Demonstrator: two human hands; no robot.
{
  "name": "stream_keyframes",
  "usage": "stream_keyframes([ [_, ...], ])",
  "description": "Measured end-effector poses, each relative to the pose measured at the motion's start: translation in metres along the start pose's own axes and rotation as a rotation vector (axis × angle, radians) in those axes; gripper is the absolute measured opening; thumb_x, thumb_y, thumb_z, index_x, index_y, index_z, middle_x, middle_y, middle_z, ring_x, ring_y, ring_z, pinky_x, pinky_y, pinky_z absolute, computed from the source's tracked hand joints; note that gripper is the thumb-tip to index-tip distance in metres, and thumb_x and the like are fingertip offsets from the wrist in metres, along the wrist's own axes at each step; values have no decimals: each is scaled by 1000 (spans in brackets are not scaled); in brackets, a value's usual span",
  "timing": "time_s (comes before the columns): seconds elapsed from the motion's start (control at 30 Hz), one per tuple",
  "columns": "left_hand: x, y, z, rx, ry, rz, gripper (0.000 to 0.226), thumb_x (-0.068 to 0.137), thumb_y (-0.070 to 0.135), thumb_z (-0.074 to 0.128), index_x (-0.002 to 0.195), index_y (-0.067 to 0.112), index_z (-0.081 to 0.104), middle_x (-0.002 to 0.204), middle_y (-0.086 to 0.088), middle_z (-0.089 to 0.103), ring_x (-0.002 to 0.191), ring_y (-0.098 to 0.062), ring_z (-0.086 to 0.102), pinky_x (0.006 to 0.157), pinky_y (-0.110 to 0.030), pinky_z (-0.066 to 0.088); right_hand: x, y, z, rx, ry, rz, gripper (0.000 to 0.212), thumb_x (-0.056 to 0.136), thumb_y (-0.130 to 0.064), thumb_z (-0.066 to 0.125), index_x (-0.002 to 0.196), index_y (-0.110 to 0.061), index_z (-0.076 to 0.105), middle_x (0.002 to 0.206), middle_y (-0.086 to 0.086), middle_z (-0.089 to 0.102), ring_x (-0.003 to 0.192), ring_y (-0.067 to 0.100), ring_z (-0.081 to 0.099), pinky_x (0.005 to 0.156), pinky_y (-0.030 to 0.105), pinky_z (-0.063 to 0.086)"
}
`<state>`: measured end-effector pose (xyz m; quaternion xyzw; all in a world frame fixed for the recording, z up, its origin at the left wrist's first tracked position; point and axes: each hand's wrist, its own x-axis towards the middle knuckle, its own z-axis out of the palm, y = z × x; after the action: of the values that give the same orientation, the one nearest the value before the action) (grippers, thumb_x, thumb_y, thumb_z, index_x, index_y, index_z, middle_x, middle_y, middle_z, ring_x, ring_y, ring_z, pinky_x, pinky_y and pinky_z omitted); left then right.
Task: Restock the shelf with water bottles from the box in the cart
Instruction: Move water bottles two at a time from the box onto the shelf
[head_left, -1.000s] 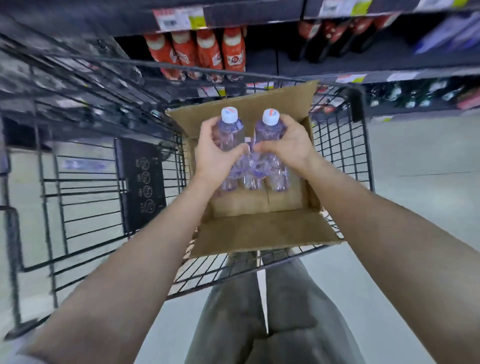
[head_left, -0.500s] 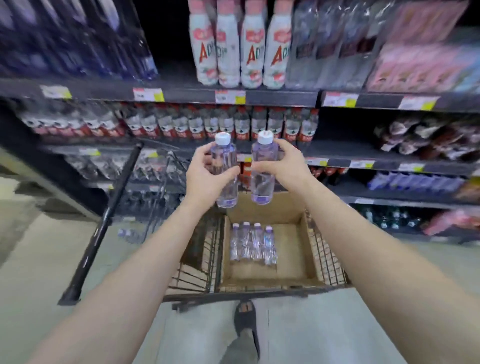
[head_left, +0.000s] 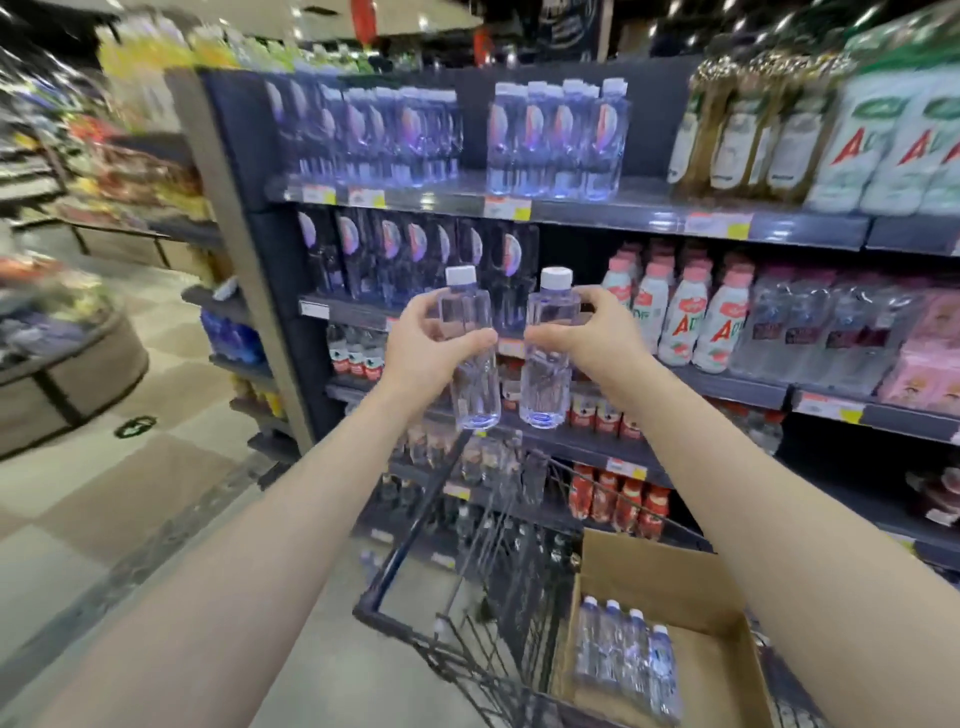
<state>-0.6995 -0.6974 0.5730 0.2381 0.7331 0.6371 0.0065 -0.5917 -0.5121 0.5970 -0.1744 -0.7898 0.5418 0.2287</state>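
My left hand (head_left: 423, 345) grips a clear water bottle (head_left: 472, 379) with a white cap, held upright. My right hand (head_left: 584, 332) grips a second, matching water bottle (head_left: 548, 374) right beside it. Both bottles are raised in front of the dark shelf unit (head_left: 597, 213), level with its second shelf. Below at the right, the open cardboard box (head_left: 691, 587) sits in the black wire cart (head_left: 467, 629) with several more water bottles (head_left: 626, 660) lined up along its left wall. Similar water bottles (head_left: 556, 140) stand on the top shelf.
White and pink drink bottles (head_left: 691, 317) fill the second shelf to the right of my hands. Red-labelled bottles (head_left: 618, 493) stand on lower shelves. A round display bin (head_left: 67, 374) is across the aisle floor at left. The shelf's end post (head_left: 234, 249) is left of the bottles.
I lifted both bottles out of the box and up to shelf height. My view swung up and left, from the cart to the upper shelves.
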Motion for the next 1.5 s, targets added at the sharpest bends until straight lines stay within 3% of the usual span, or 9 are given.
stream_keyframes([
  [0.07, 18, 4, -38, -6, 36, 10, 71, 74, 37, 94, 129, 41, 49, 111, -2, 72, 102, -16, 71, 90, -38, 60, 12, -31, 33, -10, 10, -40, 60, 72, -27, 93, 122, -24, 60, 107, -2, 71, 93, 14, 70, 78, 30, 57],
  [0.23, 76, 5, -136, -20, 46, 73, 63, 73, 32, 95, 119, 48, 55, 114, -10, 75, 97, -10, 75, 91, -41, 63, 51, -94, 115, 9, 26, -139, 65, 74, -27, 93, 126, -32, 55, 110, -11, 64, 90, 6, 65, 68, 17, 51],
  [0.4, 147, 2, -222, 31, 18, 154, 78, 62, 47, 97, 127, 46, 54, 110, -2, 75, 106, -15, 72, 96, -48, 60, 98, -144, 194, 24, 74, -174, 90, 65, -35, 97, 143, -27, 52, 119, -1, 67, 107, 23, 69, 96, 45, 56],
  [0.67, 248, 4, -296, 10, -75, 204, 84, 53, 62, 91, 126, 53, 50, 110, 2, 76, 109, -17, 71, 98, -50, 58, 170, -194, 273, 3, 121, -185, 85, 70, -30, 95, 142, -23, 52, 126, -3, 61, 98, 12, 67, 78, 29, 53],
  [0.87, 317, -13, -294, -24, -135, 215, 80, 66, 50, 95, 133, 48, 51, 114, -1, 74, 110, -13, 68, 101, -49, 57, 226, -196, 279, -24, 212, -181, 92, 63, -38, 96, 143, -24, 52, 134, 0, 60, 101, 19, 69, 92, 44, 57],
  [1.0, 364, -23, -269, -28, -203, 224, 80, 71, 45, 94, 139, 43, 50, 115, 0, 74, 113, -11, 66, 105, -50, 53, 268, -193, 265, -64, 260, -191, 86, 70, -32, 95, 144, -21, 53, 130, -1, 56, 102, 18, 61, 75, 29, 48],
  [1.13, 419, -26, -232, -37, -253, 235, 81, 71, 42, 94, 139, 41, 50, 115, -3, 73, 109, -16, 69, 97, -51, 59, 321, -187, 245, -63, 316, -188, 87, 71, -32, 94, 146, -21, 51, 134, -4, 54, 115, 21, 58, 88, 35, 46],
  [1.33, 490, -29, -189, -40, -323, 272, 79, 74, 42, 93, 141, 40, 50, 115, -2, 74, 103, -12, 70, 91, -39, 59, 390, -182, 219, -67, 383, -160, 70, 69, -33, 95, 124, -20, 54, 110, -3, 64, 95, 13, 65, 70, 26, 45],
  [1.5, 530, -36, -167, -59, -369, 295, 82, 75, 41, 92, 144, 38, 48, 110, 2, 78, 108, -16, 72, 88, -39, 61, 437, -177, 208, -122, 403, -162, 70, 63, -38, 96, 118, -22, 55, 115, 2, 68, 107, 22, 67, 80, 32, 50],
])
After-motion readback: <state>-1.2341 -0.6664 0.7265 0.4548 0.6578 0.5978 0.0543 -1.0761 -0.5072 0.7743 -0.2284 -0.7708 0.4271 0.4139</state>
